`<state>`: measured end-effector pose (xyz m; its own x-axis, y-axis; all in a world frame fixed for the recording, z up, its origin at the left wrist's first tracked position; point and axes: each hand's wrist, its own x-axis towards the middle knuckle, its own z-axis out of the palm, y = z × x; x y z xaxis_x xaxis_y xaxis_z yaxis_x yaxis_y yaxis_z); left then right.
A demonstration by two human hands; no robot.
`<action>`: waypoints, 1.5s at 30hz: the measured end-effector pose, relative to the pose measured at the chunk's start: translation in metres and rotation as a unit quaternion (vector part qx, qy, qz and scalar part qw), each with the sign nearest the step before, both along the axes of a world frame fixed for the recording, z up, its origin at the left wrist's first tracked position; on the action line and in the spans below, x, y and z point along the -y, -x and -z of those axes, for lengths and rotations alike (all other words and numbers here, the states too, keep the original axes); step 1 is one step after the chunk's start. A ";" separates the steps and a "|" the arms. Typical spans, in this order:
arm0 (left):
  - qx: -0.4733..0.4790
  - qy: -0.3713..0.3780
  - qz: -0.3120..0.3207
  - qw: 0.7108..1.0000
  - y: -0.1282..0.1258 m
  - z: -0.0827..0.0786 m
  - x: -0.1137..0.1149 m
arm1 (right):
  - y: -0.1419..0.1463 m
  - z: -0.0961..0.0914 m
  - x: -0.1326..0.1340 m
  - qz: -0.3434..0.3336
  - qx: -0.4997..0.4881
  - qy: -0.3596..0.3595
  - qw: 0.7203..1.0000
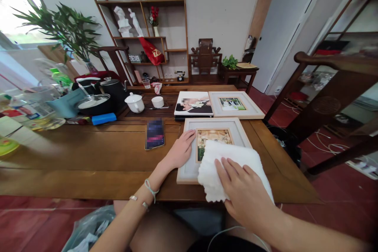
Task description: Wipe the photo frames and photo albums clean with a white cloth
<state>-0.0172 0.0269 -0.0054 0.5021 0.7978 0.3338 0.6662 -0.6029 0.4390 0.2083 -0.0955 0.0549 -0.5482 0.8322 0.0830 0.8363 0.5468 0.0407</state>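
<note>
A picture frame (187,165) with a pale wood edge and a white mat lies flat at the table's front edge. My left hand (180,151) rests on its left side, fingers stretched out toward the picture in the middle. Under my right hand (240,185) is a white cloth (245,151), pressed flat on the frame's lower right part. The fingers of that hand lie extended over the cloth, and its thumb is at the near edge. The cloth hides the lower right of the frame and part of the picture.
Behind the frame lie a photo album (193,103) and a second picture frame (236,104). A phone (155,134) lies to the left. Farther left stand a lidded white cup (134,103), a black kettle (111,90) and a blue box (104,118). A wooden chair (333,94) stands at right.
</note>
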 end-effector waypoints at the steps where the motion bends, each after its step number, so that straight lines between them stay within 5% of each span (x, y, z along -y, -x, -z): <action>1: 0.002 -0.001 0.001 1.000 0.000 0.000 0.000 | -0.001 0.005 0.000 -0.010 -0.009 -0.010 1.000; 12: -0.005 -0.019 -0.003 1.000 -0.003 0.003 -0.001 | -0.018 0.009 -0.067 -0.025 -0.044 0.029 0.998; 19: -0.006 -0.014 -0.007 1.000 -0.004 0.001 0.000 | -0.018 0.015 -0.145 0.038 -0.036 -0.083 0.995; 23: -0.006 -0.003 -0.007 1.000 -0.003 0.000 0.001 | -0.010 0.015 -0.163 0.056 -0.014 -0.107 0.993; 27: 0.008 -0.005 -0.010 1.000 -0.003 0.001 0.000 | 0.001 0.011 -0.140 0.032 0.032 -0.047 0.998; 33: 0.001 -0.014 -0.018 1.000 -0.004 0.004 0.000 | 0.006 -0.004 -0.056 -0.032 0.037 0.049 0.998; 37: -0.006 -0.017 -0.007 1.000 -0.003 0.003 -0.001 | 0.003 -0.003 -0.013 -0.086 0.005 0.037 0.996; 45: -0.019 -0.006 -0.009 1.000 -0.003 0.001 0.001 | 0.002 0.017 -0.010 -0.099 -0.020 -0.011 0.995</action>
